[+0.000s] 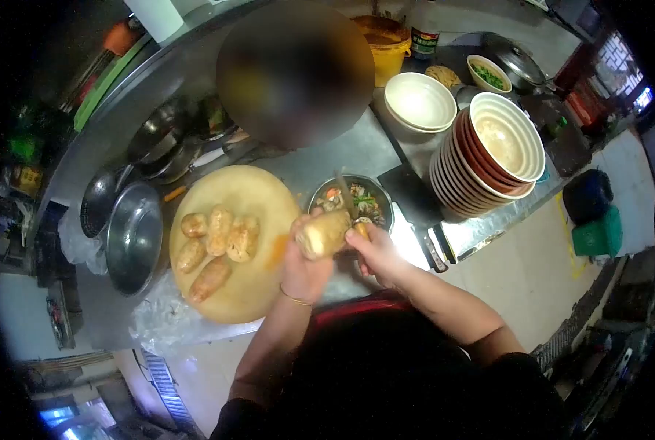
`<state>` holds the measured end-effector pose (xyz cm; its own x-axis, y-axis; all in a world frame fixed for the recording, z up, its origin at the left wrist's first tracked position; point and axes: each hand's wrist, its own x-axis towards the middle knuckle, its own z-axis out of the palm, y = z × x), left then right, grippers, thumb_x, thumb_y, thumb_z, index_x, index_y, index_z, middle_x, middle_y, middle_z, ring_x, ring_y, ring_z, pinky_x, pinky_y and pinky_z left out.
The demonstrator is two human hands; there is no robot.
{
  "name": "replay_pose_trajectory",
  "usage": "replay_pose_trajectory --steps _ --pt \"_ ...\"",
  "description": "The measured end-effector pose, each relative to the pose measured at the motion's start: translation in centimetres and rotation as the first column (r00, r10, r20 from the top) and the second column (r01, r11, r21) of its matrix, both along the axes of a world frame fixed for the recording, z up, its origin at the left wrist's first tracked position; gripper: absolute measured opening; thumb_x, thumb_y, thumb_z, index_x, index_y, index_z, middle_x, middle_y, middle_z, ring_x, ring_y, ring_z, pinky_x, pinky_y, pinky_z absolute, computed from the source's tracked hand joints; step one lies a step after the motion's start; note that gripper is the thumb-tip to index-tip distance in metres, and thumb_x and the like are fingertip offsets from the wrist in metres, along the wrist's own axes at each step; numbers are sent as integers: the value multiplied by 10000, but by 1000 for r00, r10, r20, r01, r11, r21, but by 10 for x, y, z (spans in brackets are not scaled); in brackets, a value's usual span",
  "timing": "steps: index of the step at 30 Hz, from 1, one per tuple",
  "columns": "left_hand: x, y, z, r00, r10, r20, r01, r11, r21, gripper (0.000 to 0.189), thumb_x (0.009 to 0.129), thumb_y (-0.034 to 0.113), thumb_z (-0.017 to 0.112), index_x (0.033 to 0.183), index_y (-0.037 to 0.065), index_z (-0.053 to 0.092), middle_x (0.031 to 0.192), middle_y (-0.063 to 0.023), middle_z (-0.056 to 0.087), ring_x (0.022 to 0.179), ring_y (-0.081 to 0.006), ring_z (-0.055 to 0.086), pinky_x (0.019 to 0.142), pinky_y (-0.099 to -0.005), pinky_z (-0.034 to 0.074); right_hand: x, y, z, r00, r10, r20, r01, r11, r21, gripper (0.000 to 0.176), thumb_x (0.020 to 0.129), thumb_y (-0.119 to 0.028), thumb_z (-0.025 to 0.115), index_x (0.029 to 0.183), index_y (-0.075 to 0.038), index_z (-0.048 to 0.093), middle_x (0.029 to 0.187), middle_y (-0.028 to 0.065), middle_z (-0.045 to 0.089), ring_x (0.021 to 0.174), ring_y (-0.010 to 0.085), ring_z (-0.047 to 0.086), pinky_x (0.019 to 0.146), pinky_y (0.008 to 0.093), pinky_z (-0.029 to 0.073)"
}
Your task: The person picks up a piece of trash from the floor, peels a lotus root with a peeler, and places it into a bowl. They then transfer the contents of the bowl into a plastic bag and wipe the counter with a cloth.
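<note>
My left hand [305, 257] is wrapped around a thick brown-skinned potato [324, 233] with a pale peeled patch at its near end. Pressed against the potato's right side, my right hand [377, 253] grips a peeler [347, 196] with a yellowish handle and a long narrow blade; its exact shape is partly hidden by the fingers. Beneath both hands sits a metal bowl [390, 213] containing mixed scraps of several colours. To the left, several unpeeled potatoes [210, 279] lie on a round cutting board [250, 183].
A tall stack of bowls [481, 165] stands right, beside white bowls [419, 99]. A cleaver [412, 194] lies near the counter's right edge. Left are a steel basin [133, 238], pans [158, 136] and a plastic bag [162, 315]. Behind are a yellow bucket [390, 59] and a bowl of chopped greens [489, 73].
</note>
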<state>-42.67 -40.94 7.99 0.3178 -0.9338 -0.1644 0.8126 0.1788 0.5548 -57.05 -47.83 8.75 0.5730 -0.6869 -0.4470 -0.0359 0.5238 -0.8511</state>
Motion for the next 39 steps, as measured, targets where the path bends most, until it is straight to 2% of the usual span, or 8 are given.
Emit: replay_pose_trajectory --steps 2,10,14,18,22,26,32,39 --pt "5 4 21 850 -82 -520 56 996 -66 467 949 350 471 1293 35 441 1301 -146 509 1207 -298 490 1028 -514 373 3 -5 12 1000 -27 -10 26 994 -109 427 893 -334 639 1143 -7 527 750 22 590 461 66 460 393 206 366" --pt "18 4 1 875 -365 -317 389 921 13 473 918 353 447 1312 94 477 1211 -108 599 1053 -309 589 915 -527 450 -7 -38 32 975 26 -219 -136 850 -509 344 932 -242 542 1179 -4 565 763 85 635 597 163 607 539 299 491" --pt "25 1 -7 795 -253 -551 245 965 -89 485 901 439 487 1254 108 517 1169 -110 602 1070 -288 561 895 -500 460 -35 -21 30 925 -30 -380 -340 384 -858 244 912 -179 519 1100 -29 560 797 152 614 676 283 631 609 361 503" --pt "16 -5 -1 882 -39 -469 209 925 318 501 913 546 479 1151 113 567 1079 -109 617 984 -292 581 867 -488 467 -34 -8 33 845 63 -531 -532 206 -821 234 859 -219 577 1032 -61 572 838 153 623 781 361 622 673 431 502" --pt "13 2 -20 746 -251 -617 277 959 -55 458 935 460 472 1224 117 563 1193 -105 608 1115 -293 545 933 -467 447 -26 -7 25 819 8 -573 -572 89 -816 220 862 -285 591 875 -78 515 755 114 600 694 337 612 602 437 489" --pt "3 1 -12 823 -1 -568 204 933 295 421 937 437 462 1183 115 574 1133 -99 618 1019 -287 574 875 -445 466 -26 -20 15 796 23 -604 -603 105 -791 218 866 -266 562 937 -61 544 771 146 616 705 360 615 608 450 490" --pt "16 8 -10 845 25 -534 141 953 269 389 940 411 447 1172 123 567 1123 -87 609 1008 -258 563 794 -403 483 -54 -44 -27 717 -92 -691 -637 317 -703 252 923 -304 502 977 -64 549 748 163 649 696 373 640 608 477 500" --pt "12 8 0 872 -73 -485 251 916 314 337 931 409 476 1129 154 573 1102 -58 616 1027 -241 547 824 -414 444 -19 -17 20 759 92 -644 -649 187 -738 231 893 -288 541 966 -68 536 770 156 630 699 375 623 602 461 489"
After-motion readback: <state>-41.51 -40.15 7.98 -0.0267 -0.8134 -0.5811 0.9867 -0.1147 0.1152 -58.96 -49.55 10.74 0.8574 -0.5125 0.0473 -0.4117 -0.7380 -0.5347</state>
